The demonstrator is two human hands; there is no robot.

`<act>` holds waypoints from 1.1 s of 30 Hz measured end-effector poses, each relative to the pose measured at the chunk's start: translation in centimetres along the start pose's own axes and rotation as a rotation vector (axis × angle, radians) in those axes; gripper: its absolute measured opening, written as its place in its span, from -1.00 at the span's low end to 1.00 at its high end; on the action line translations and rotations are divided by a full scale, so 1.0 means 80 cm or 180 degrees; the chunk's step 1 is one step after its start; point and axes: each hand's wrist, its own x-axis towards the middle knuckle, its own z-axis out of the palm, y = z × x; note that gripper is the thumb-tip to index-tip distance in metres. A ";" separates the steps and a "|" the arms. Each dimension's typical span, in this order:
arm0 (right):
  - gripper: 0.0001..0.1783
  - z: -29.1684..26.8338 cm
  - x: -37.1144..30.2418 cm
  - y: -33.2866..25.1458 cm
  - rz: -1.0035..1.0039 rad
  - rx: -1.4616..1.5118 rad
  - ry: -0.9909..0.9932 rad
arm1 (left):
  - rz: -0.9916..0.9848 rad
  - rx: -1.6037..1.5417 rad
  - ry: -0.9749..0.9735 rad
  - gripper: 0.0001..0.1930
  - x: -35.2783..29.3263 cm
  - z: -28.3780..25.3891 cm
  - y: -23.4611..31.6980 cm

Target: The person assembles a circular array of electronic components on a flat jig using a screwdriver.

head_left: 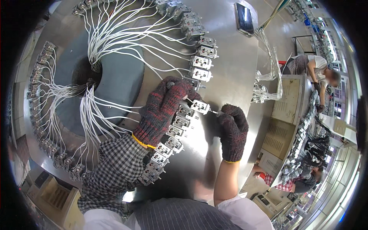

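A small silvery motor [200, 107] with a thin shaft is held up between my two hands above the metal table. My left hand [165, 105], in a dark red-and-black knit glove, is closed at the motor's left end, where a short white wire shows by the fingertips. Part of its grip is hidden by the glove. My right hand [233, 130], gloved alike, pinches the tip of the shaft on the other side. A curved row of similar motors [175, 132] stands on the table just below and beside my left hand.
More motors [201, 62] ring the round metal table [230, 53], their white wires [111, 42] gathered into a central hole. A phone [244, 19] lies at the far edge. Wire bundles [268, 73] hang beyond the right edge. Two people [312, 69] work at a bench farther right.
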 end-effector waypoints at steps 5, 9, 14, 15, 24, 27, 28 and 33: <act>-0.73 0.010 -0.006 -0.006 -0.0148 0.0276 0.0045 | 0.0091 -0.0492 0.0105 -0.81 -0.003 0.000 -0.011; -0.72 0.012 -0.006 -0.014 0.0294 0.0434 0.0133 | -0.0107 -0.0481 0.0133 -0.83 -0.006 0.004 -0.009; -0.73 0.005 -0.004 0.000 -0.0226 0.0348 -0.0052 | 0.0218 -0.0275 0.0065 -0.84 -0.002 0.003 -0.014; -0.73 0.004 -0.002 0.000 -0.0329 0.0064 -0.0090 | 0.0213 -0.0280 0.0062 -0.84 -0.003 0.003 -0.015; -0.71 0.007 -0.005 0.007 -0.0417 0.0121 0.0126 | -0.0030 -0.0398 0.0030 -0.85 -0.004 0.001 -0.012; -0.70 0.000 -0.002 0.001 -0.0164 0.0411 -0.0015 | 0.0069 -0.0518 0.0033 -0.84 -0.005 0.003 -0.012; -0.70 0.000 -0.002 0.001 -0.0168 0.0411 -0.0017 | -0.0035 -0.0475 0.0048 -0.83 -0.005 0.002 -0.010; -0.70 0.006 -0.005 0.003 -0.0314 0.0157 0.0072 | 0.0105 -0.0379 -0.0023 -0.82 -0.006 0.002 -0.009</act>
